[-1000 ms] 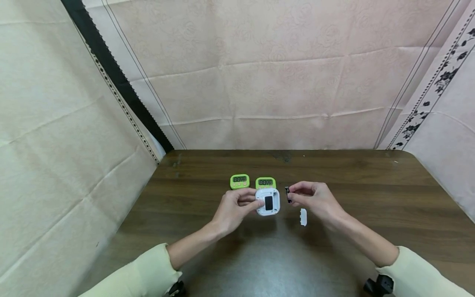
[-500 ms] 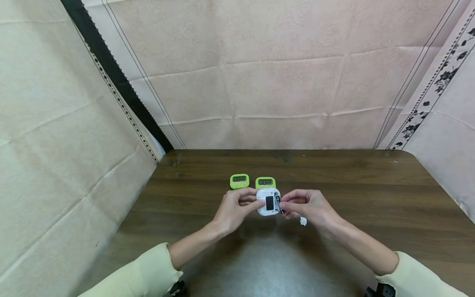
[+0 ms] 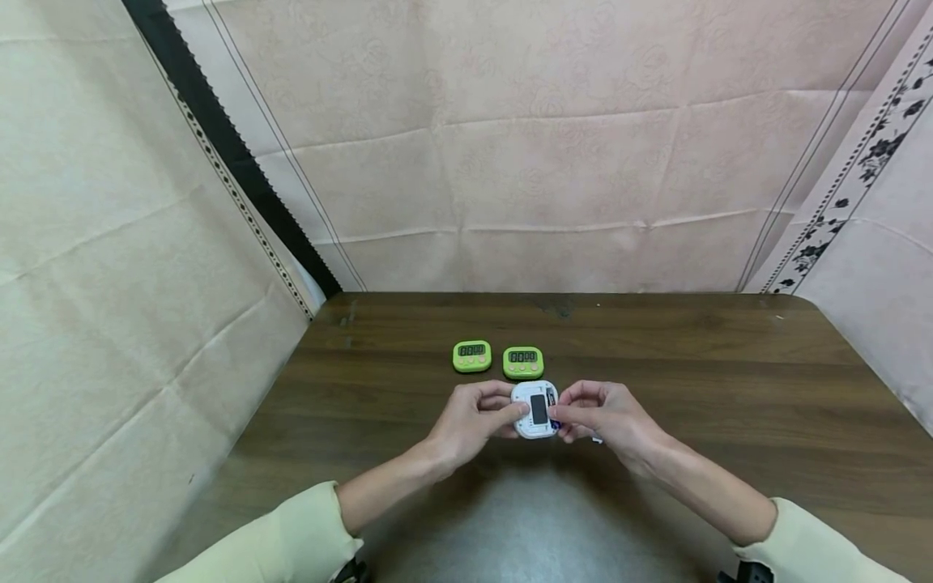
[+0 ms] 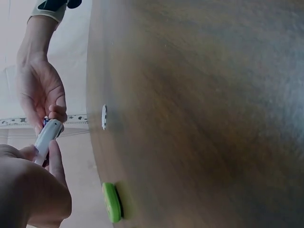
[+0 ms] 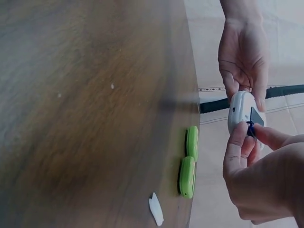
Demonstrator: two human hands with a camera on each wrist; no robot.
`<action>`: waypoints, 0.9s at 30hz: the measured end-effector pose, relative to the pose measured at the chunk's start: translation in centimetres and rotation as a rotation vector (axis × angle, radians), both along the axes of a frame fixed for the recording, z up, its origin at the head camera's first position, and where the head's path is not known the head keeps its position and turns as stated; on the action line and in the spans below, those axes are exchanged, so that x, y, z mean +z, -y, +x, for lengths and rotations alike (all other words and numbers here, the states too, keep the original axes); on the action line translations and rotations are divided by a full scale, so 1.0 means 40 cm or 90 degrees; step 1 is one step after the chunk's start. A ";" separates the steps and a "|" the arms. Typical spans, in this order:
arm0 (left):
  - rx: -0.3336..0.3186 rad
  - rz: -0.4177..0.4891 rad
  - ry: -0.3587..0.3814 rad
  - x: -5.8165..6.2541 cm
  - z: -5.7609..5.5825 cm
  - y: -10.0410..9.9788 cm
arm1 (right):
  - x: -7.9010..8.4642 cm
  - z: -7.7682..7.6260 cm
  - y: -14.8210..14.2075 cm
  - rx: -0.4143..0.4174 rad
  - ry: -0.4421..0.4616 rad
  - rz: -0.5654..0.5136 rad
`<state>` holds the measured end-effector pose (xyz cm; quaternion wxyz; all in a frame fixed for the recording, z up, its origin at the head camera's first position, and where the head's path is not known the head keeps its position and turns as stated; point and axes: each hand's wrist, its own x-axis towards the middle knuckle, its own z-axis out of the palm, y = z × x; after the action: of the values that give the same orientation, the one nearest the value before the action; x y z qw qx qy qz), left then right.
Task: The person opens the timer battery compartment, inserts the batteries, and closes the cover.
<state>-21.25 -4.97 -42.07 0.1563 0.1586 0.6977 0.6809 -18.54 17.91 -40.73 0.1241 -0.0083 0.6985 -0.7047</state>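
My left hand (image 3: 466,423) grips a white digital timer (image 3: 526,426), its back facing up and raised over the table. A dark rectangle lies in the middle of that back, with an uncovered battery slot along the right side. Between thumb and fingers my right hand (image 3: 608,417) pinches a small dark battery (image 5: 250,127) at this slot. The fingertips hide much of it. The white battery cover (image 5: 156,209) lies on the table below the right hand, mostly hidden in the head view but plain in both wrist views.
Two green digital timers, one on the left (image 3: 471,356) and one on the right (image 3: 522,363), lie just beyond the hands. The brown wooden table (image 3: 408,324) ends at a hanging pale cloth (image 3: 547,162) at the back.
My right hand has brought the battery leftward to the timer's slot. The white timer has come slightly nearer and to the right, uncovering more of the right green timer.
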 end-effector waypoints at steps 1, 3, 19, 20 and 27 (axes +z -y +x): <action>0.002 0.003 0.016 -0.001 0.000 -0.001 | -0.002 0.001 -0.001 -0.005 -0.009 0.016; 0.006 0.008 0.045 -0.004 0.000 -0.002 | -0.006 0.002 -0.002 -0.014 -0.039 0.059; -0.020 0.020 0.128 0.001 -0.006 0.006 | -0.027 -0.003 -0.052 0.133 -0.301 0.183; -0.022 0.021 0.127 0.001 -0.006 0.005 | -0.028 -0.003 -0.052 0.130 -0.298 0.178; -0.041 0.031 0.107 0.005 -0.010 0.007 | -0.026 0.005 -0.039 0.076 -0.265 0.123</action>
<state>-21.63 -5.23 -41.85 0.2320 0.1270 0.6601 0.7031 -18.34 19.46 -41.78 0.0189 -0.1829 0.7714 -0.6092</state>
